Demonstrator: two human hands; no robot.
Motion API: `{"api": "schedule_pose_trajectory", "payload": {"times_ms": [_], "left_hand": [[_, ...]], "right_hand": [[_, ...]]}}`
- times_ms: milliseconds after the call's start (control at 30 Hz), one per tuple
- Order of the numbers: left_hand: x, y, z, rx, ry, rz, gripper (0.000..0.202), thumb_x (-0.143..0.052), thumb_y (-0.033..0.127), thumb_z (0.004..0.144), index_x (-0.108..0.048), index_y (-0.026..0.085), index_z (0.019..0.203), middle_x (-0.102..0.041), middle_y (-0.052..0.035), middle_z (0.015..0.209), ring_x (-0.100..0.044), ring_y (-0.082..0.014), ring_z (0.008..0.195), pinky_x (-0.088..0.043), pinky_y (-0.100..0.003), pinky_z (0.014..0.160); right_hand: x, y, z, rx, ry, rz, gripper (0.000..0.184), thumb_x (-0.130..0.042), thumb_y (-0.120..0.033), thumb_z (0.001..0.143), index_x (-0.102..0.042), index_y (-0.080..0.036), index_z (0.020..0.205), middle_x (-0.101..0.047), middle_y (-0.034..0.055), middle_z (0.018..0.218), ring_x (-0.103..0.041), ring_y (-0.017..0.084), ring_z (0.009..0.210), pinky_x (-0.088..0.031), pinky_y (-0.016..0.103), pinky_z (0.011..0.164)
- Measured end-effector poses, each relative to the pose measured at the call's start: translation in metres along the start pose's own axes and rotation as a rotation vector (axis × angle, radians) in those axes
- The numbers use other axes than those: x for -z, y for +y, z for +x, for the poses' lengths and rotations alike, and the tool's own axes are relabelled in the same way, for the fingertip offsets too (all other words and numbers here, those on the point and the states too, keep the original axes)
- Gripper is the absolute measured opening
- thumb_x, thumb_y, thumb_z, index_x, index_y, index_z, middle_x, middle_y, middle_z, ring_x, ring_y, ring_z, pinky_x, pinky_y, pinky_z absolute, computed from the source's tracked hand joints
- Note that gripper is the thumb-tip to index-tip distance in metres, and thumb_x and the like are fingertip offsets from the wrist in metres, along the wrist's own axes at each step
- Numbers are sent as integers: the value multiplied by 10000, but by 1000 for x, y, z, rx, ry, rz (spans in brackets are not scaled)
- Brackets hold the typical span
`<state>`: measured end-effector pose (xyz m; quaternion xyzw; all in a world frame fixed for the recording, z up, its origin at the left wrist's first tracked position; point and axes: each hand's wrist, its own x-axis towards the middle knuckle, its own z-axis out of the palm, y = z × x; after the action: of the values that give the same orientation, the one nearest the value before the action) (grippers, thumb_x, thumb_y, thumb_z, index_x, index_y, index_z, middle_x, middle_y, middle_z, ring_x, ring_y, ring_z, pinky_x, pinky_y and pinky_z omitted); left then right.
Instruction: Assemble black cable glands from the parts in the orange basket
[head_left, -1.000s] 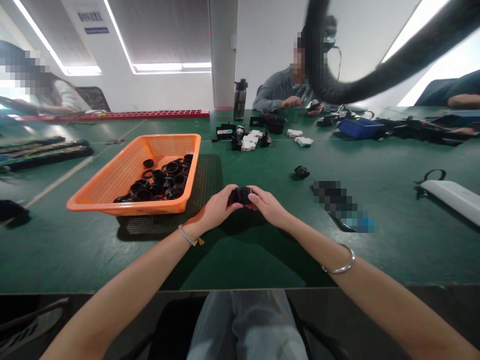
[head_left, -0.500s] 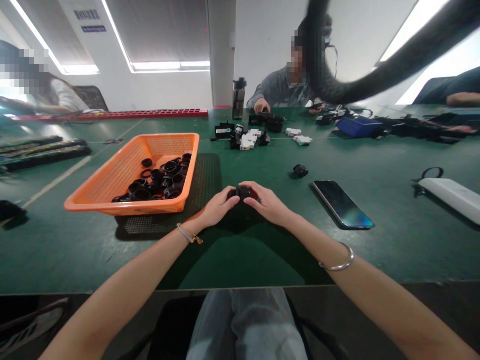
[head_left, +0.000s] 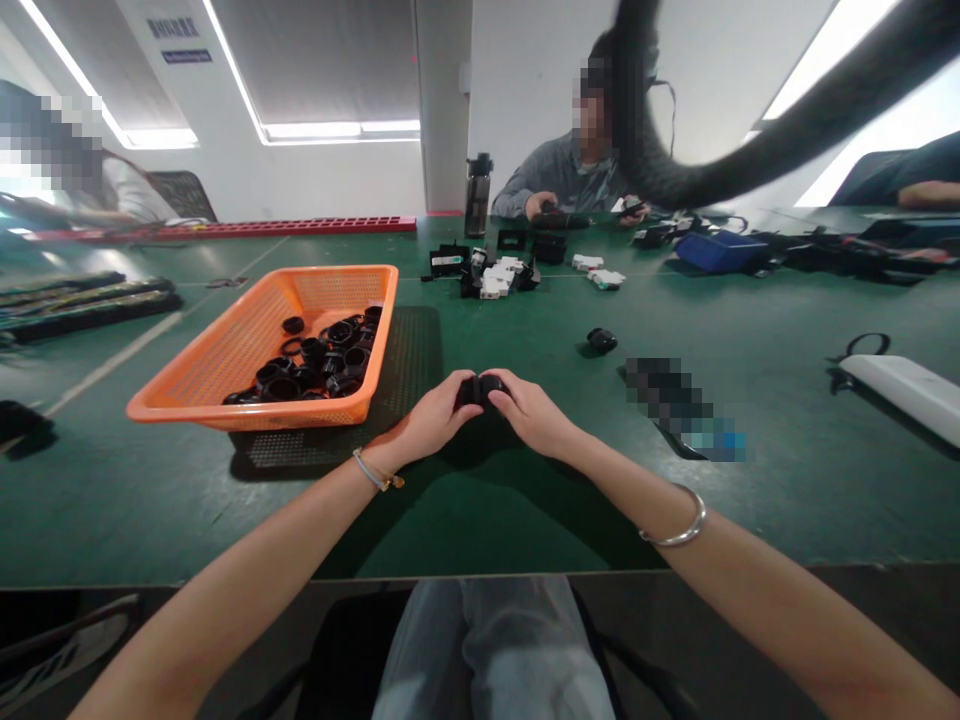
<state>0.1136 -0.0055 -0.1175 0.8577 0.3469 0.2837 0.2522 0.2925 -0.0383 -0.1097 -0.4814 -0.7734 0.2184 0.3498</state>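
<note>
My left hand and my right hand meet just above the green table. Between them is a black ringed plastic fitting, with the fingers of both hands closed round its two ends. A seam shows at its middle; I cannot tell whether the halves are joined. Much of it is hidden by my fingers. To my left stands an orange basket with several black plastic rings and sleeves inside. A similar black fitting lies alone on the table beyond my right hand.
A phone and a white case lie on the right. White and black parts, a bottle and a blue bin are farther back. A co-worker sits opposite, holding a dark object.
Both my hands have shifted very slightly and my fingers have turned a little round the black fitting. The co-worker's hand across the table has moved slightly right with a dark object.
</note>
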Motion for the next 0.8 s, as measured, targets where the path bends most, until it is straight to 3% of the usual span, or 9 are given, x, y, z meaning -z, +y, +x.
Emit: {"api": "schedule_pose_trajectory", "payload": {"times_ms": [233, 433, 500, 567, 667, 800], "left_hand": [[0, -3, 2, -119, 30, 194, 319, -556, 232, 833, -454, 163, 1128, -593, -111, 1099, -599, -230, 1013, -495, -385, 872], [2, -2, 3, -150, 34, 265, 325, -584, 260, 819, -469, 174, 1110, -597, -109, 1105, -573, -246, 1082, -467, -412, 927], [3, 0, 3, -95, 23, 194, 327, -569, 270, 825, -466, 162, 1116, -593, -116, 1104, -581, -247, 1054, -471, -405, 904], [2, 2, 4, -5, 2, 83, 304, -525, 291, 848, -465, 149, 1110, -600, -109, 1044, -600, -236, 965, -483, -388, 845], [0, 2, 4, 81, -27, -136, 255, -439, 330, 883, -481, 150, 1058, -586, -68, 932, -584, -191, 843, -479, -339, 769], [-4, -2, 4, 122, -62, -420, 284, -398, 390, 889, -486, 146, 1004, -498, -3, 775, -497, -121, 682, -435, -253, 650]], "right_hand": [[-6, -1, 1, -169, -4, 337, 468, -313, -622, 865, -485, -197, 772, -500, -12, 580, -465, 122, 500, -388, 265, 505], [-10, 2, 5, -302, -78, 531, 561, -319, -750, 772, -414, -206, 673, -409, -46, 490, -380, 91, 415, -318, 239, 419], [-8, 1, 5, -288, -65, 489, 567, -293, -724, 802, -470, -188, 740, -443, -31, 519, -417, 104, 439, -348, 247, 442], [-4, 1, 4, -214, -12, 359, 539, -336, -661, 834, -530, -167, 930, -525, 1, 621, -494, 132, 520, -410, 273, 518], [4, 0, 3, -29, 30, 126, 506, -470, -531, 843, -467, -186, 1214, -618, 65, 894, -574, 177, 710, -468, 335, 686], [9, 3, 3, 119, -22, -3, 442, -499, -434, 856, -474, -176, 1214, -616, 119, 1092, -597, 216, 852, -476, 362, 777]]}}
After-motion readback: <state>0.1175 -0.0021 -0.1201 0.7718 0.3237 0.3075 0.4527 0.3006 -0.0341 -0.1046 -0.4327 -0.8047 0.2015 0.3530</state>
